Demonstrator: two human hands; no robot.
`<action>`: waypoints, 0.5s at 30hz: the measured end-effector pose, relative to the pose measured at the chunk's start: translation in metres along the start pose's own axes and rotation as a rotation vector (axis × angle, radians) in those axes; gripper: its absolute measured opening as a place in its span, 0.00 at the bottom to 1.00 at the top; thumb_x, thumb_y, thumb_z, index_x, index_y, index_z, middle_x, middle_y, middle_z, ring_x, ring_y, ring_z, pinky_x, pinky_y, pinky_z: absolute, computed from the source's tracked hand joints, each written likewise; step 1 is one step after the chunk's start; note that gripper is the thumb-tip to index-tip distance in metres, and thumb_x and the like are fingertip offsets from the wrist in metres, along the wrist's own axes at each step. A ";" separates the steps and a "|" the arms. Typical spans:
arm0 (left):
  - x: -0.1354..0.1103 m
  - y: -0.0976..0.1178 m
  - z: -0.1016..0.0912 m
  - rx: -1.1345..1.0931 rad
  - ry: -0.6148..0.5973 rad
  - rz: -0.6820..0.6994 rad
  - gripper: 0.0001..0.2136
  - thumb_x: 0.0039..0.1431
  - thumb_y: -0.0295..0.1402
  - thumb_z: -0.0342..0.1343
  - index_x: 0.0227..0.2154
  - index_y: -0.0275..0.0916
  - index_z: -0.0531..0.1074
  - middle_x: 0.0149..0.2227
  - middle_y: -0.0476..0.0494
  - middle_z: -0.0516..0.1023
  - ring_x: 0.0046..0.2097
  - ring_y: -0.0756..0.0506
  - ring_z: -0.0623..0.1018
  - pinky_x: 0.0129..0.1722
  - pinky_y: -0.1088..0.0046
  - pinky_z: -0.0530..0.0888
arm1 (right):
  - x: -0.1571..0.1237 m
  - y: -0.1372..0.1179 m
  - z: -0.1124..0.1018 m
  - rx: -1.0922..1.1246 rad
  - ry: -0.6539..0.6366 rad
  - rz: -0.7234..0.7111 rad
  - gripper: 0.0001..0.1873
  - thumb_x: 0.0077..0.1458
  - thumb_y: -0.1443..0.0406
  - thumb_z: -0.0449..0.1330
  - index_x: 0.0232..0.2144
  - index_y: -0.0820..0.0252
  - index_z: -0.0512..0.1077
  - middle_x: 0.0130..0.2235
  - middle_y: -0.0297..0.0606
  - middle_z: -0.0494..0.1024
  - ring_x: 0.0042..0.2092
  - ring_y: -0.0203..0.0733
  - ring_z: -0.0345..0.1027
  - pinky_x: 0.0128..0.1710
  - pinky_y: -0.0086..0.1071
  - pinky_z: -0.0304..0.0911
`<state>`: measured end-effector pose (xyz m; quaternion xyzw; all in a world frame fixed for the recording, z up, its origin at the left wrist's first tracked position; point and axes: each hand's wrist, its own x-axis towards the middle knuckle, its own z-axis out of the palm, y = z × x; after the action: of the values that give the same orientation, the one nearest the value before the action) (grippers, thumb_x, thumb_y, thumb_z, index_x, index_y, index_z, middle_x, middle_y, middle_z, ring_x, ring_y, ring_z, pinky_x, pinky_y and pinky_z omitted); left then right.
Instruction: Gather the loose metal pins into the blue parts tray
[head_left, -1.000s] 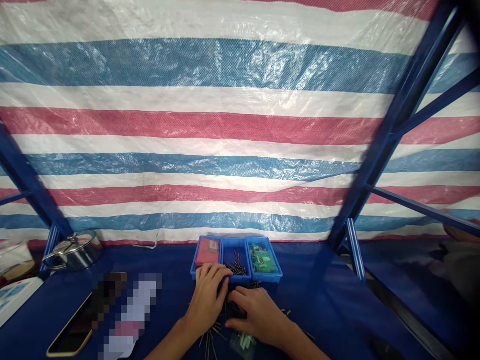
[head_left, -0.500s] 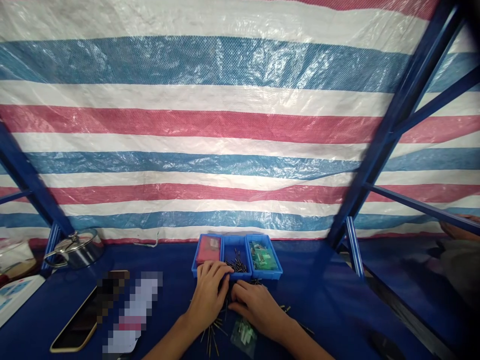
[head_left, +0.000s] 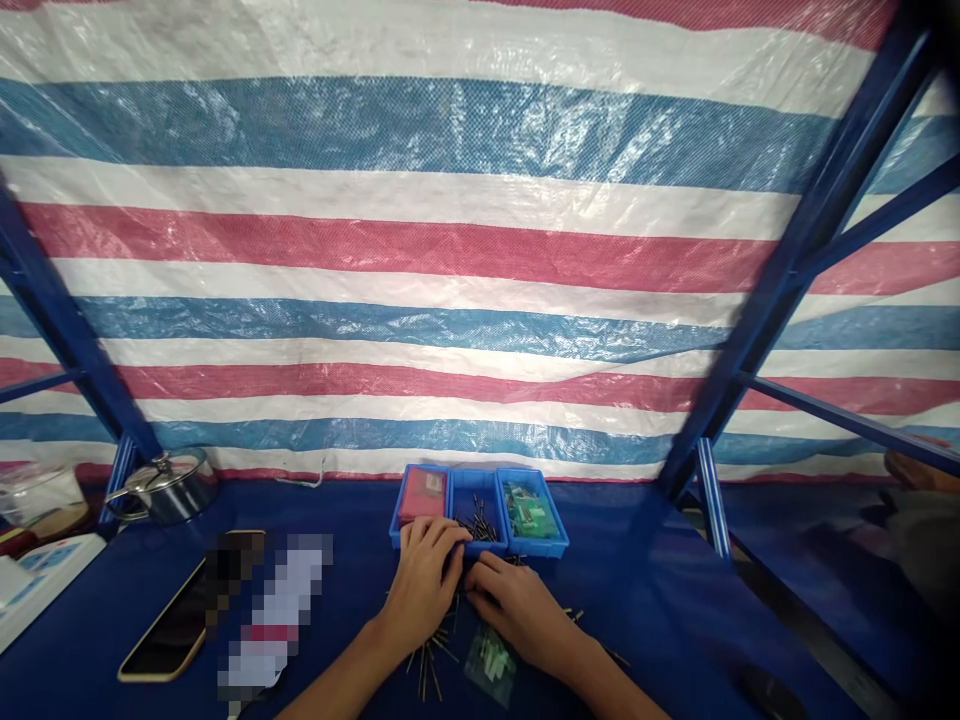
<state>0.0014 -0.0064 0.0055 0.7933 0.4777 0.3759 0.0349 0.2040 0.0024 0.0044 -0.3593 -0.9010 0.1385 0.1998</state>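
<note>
While some rods [head_left: 481, 522] sit binned, others lie loose

Head view: left hand [head_left: 430, 568] and right hand [head_left: 517, 603] curl downward; whether either grips anything, I cannot tell. Just beyond them, the middle bin [head_left: 469, 485] is part-filled; more rods lie beside both wrists, unbinned.

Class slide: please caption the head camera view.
Left hand and right hand close together near scattered thin rods, before three blue bins.
</note>
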 end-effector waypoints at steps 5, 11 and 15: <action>0.000 0.001 -0.001 -0.010 -0.008 -0.007 0.11 0.75 0.29 0.48 0.49 0.45 0.75 0.50 0.43 0.79 0.52 0.39 0.73 0.53 0.56 0.68 | -0.001 -0.001 0.001 -0.004 -0.011 0.038 0.06 0.62 0.72 0.60 0.36 0.55 0.71 0.34 0.28 0.76 0.32 0.36 0.71 0.31 0.28 0.53; 0.000 -0.001 0.001 -0.013 0.003 -0.004 0.11 0.75 0.29 0.49 0.50 0.46 0.75 0.50 0.43 0.79 0.53 0.39 0.73 0.52 0.56 0.68 | -0.001 0.004 0.009 -0.042 -0.010 0.053 0.07 0.57 0.73 0.61 0.35 0.55 0.71 0.30 0.28 0.77 0.31 0.36 0.71 0.30 0.29 0.51; -0.001 -0.001 0.001 -0.015 -0.004 -0.009 0.11 0.75 0.29 0.49 0.51 0.46 0.75 0.50 0.43 0.79 0.52 0.40 0.73 0.52 0.56 0.68 | -0.001 0.008 0.013 -0.068 0.001 0.070 0.07 0.57 0.73 0.61 0.35 0.56 0.71 0.29 0.27 0.76 0.29 0.37 0.71 0.30 0.28 0.50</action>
<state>0.0012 -0.0057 0.0038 0.7915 0.4784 0.3779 0.0436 0.2029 0.0057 -0.0107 -0.3971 -0.8920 0.1146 0.1830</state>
